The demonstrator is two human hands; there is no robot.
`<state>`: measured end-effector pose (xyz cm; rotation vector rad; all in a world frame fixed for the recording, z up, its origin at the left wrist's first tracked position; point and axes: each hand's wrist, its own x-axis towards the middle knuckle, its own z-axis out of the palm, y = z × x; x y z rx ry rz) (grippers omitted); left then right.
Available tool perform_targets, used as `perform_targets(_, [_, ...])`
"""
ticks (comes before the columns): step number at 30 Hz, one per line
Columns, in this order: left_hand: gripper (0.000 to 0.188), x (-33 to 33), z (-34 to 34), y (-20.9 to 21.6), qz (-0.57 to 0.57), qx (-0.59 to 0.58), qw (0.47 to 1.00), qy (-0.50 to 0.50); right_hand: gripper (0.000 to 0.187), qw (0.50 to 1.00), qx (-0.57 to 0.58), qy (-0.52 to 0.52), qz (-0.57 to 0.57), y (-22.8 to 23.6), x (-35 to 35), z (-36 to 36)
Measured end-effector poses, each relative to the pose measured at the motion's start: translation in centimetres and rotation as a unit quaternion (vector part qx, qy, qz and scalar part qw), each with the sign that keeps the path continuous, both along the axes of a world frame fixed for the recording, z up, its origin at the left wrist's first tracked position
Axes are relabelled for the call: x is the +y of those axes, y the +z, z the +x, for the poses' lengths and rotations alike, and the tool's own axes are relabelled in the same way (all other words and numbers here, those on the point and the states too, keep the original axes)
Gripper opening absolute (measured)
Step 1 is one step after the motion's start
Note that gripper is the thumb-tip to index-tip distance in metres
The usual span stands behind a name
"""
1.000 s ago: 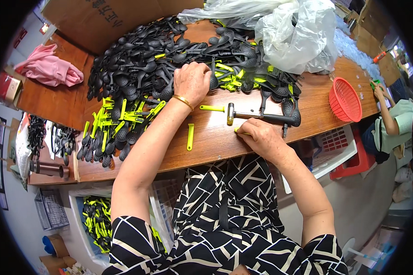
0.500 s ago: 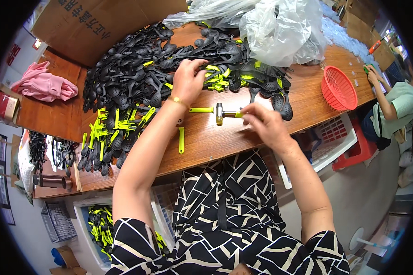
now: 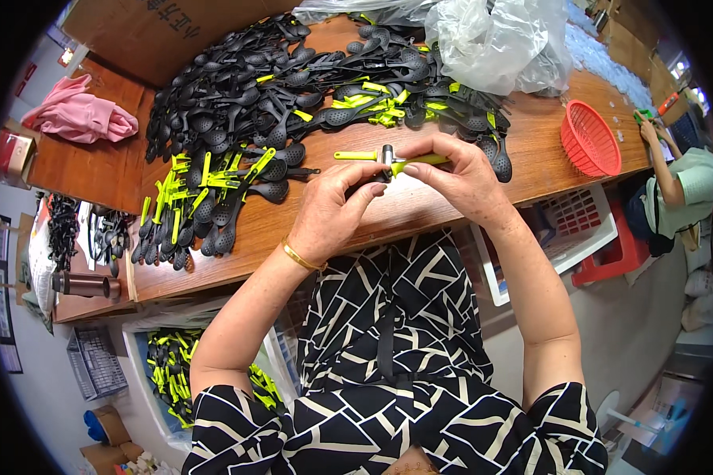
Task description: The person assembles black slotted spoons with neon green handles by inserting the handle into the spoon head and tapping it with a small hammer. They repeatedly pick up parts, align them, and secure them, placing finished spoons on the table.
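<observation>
My right hand (image 3: 463,180) pinches a yellow-green handle piece (image 3: 420,161) just above the wooden table (image 3: 420,210). Fingertip to fingertip with it, my left hand (image 3: 333,212) grips a small black utensil part (image 3: 382,175), mostly hidden by the fingers. Just behind both hands lies a small hammer (image 3: 387,152), with another yellow-green handle (image 3: 352,155) beside it. Across the far side of the table spreads a big heap of black slotted spoons (image 3: 253,87). Several spoons with yellow-green handles (image 3: 206,202) lie at the left.
A crumpled clear plastic bag (image 3: 499,39) sits at the back, a red basket (image 3: 590,142) at the right. Pink cloth (image 3: 79,119) lies far left. Another person (image 3: 681,182) works at the right edge. Below the table stand a bin of spoons (image 3: 170,372) and a white crate (image 3: 566,237).
My left hand came back from the spoon heap with a black part and met my right hand. My right hand lifted the yellow-green handle piece up off the table.
</observation>
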<state>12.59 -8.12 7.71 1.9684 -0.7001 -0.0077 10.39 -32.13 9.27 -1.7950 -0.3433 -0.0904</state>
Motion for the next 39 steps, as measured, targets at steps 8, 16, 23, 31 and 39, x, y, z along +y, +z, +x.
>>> perform_targets(8, [0.016, 0.4, -1.4, 0.3, -0.002, 0.027, 0.999, 0.031, 0.013, 0.992, -0.055, 0.027, -0.106, 0.9, 0.5, -0.5])
perform_targets(16, [0.015, 0.6, -1.4, 1.0, 0.019, -0.024, 0.999, 0.027, 0.012, 0.997, -0.050, 0.016, -0.055, 0.3, 1.2, -0.3])
perform_targets(23, [0.017, 0.4, -1.8, 0.4, 0.023, 0.060, 0.998, 0.028, 0.013, 0.992, -0.023, 0.043, -0.112, 0.7, 0.9, 0.4])
perform_targets(31, [0.017, 0.7, -1.2, -0.2, -0.014, 0.101, 0.994, 0.029, 0.013, 0.999, -0.025, 0.026, -0.012, -0.7, 0.8, 0.6])
perform_targets(39, [0.015, 0.9, -1.4, -0.5, -0.036, 0.111, 0.993, 0.033, 0.013, 0.994, -0.013, 0.049, -0.094, -0.3, 1.4, 1.1])
